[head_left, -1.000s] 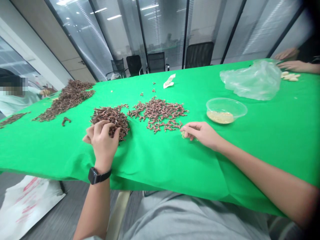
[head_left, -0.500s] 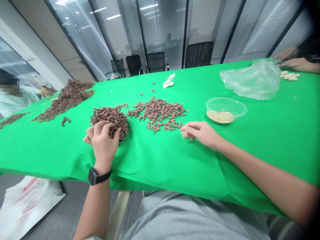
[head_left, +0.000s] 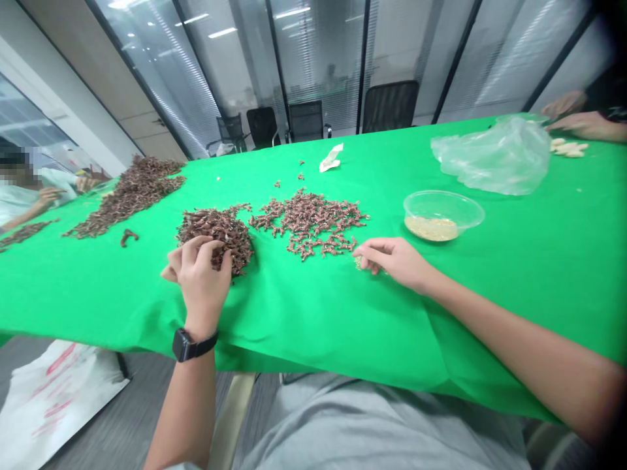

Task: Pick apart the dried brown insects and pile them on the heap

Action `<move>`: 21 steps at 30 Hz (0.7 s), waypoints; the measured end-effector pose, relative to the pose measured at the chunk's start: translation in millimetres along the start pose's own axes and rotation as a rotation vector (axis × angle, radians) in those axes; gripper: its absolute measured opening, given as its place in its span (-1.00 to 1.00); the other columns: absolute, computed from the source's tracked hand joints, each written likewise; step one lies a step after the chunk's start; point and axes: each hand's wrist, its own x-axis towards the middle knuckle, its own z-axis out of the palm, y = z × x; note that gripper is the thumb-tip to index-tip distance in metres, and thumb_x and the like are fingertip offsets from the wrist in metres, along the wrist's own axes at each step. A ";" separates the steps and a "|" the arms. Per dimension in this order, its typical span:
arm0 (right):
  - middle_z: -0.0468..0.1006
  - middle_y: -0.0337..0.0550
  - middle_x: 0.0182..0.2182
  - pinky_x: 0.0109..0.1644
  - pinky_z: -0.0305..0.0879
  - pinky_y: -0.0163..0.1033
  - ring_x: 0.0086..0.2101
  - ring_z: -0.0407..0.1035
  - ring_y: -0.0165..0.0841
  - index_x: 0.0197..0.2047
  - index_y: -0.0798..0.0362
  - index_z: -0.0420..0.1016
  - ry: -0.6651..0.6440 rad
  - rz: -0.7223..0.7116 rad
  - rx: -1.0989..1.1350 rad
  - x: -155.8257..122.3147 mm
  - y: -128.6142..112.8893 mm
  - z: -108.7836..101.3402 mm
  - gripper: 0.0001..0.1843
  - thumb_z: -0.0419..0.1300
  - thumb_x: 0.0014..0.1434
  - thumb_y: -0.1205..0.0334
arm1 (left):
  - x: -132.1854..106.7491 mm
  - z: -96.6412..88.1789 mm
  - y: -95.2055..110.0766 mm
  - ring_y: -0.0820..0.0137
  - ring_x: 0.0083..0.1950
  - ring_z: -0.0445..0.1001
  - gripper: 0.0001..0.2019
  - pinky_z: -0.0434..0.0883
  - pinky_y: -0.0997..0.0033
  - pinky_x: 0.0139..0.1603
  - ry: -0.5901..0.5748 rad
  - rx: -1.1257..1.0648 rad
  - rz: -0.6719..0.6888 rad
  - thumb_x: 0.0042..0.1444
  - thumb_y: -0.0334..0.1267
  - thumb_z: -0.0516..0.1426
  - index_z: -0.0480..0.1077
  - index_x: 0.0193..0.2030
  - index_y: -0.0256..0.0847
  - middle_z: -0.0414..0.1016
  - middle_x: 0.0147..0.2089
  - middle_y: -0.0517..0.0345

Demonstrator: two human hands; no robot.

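My left hand (head_left: 198,277), with a black watch on the wrist, rests at the near edge of a dense brown heap of small dried pieces (head_left: 218,230), fingers curled into it. My right hand (head_left: 394,260) lies on the green tablecloth (head_left: 313,307), fingers curled over a few small pale bits beside a looser, spread-out brown pile (head_left: 311,220). What each hand holds is too small to name. A clear plastic bowl (head_left: 443,207) with pale grains in it stands just beyond my right hand.
A crumpled clear plastic bag (head_left: 494,156) lies at the back right, near another person's hands (head_left: 578,121) and pale pieces. A long brown heap (head_left: 130,192) spreads at the left, by a second person's arm (head_left: 34,202). Black chairs (head_left: 389,106) stand behind the table.
My hands stay almost still; the left fingers shift slightly on the heap. The person at the left has moved an arm forward.
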 end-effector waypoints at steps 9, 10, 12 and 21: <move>0.59 -0.11 -0.44 -0.35 0.34 -0.24 -0.48 0.37 -0.40 -0.37 0.10 0.60 -0.001 0.004 -0.010 1.2 0.6 0.2 -0.49 0.27 0.11 -0.25 | -0.1 -1.5 1.8 0.00 0.23 0.32 -0.86 0.21 -0.08 0.29 -0.019 -0.008 -0.002 0.23 -0.22 0.21 0.50 -0.08 -0.09 0.48 0.13 -0.07; 0.59 -0.11 -0.44 -0.36 0.34 -0.25 -0.49 0.37 -0.40 -0.37 0.10 0.60 -0.001 0.004 -0.008 1.2 0.7 0.2 -0.49 0.27 0.11 -0.25 | -0.2 -1.6 1.5 0.00 0.23 0.32 -0.86 0.21 -0.08 0.29 -0.019 -0.010 -0.007 0.23 -0.22 0.21 0.49 -0.08 -0.09 0.48 0.13 -0.08; 0.59 -0.11 -0.44 -0.36 0.34 -0.25 -0.49 0.37 -0.40 -0.37 0.10 0.60 0.001 0.001 -0.007 1.2 0.9 0.3 -0.49 0.28 0.11 -0.25 | -0.6 -1.4 0.5 -0.01 0.24 0.31 -0.85 0.20 -0.09 0.29 -0.022 -0.017 -0.019 0.23 -0.22 0.20 0.49 -0.07 -0.09 0.47 0.14 -0.08; 0.60 -0.11 -0.44 -0.36 0.33 -0.24 -0.49 0.37 -0.40 -0.36 0.09 0.61 0.007 -0.016 -0.005 0.1 1.1 0.3 -0.49 0.28 0.12 -0.26 | 5.1 -3.1 9.4 -0.08 0.30 0.24 -0.66 0.08 -0.22 0.34 0.022 -0.058 -0.107 0.22 -0.24 0.16 0.41 0.14 -0.14 0.41 0.22 -0.16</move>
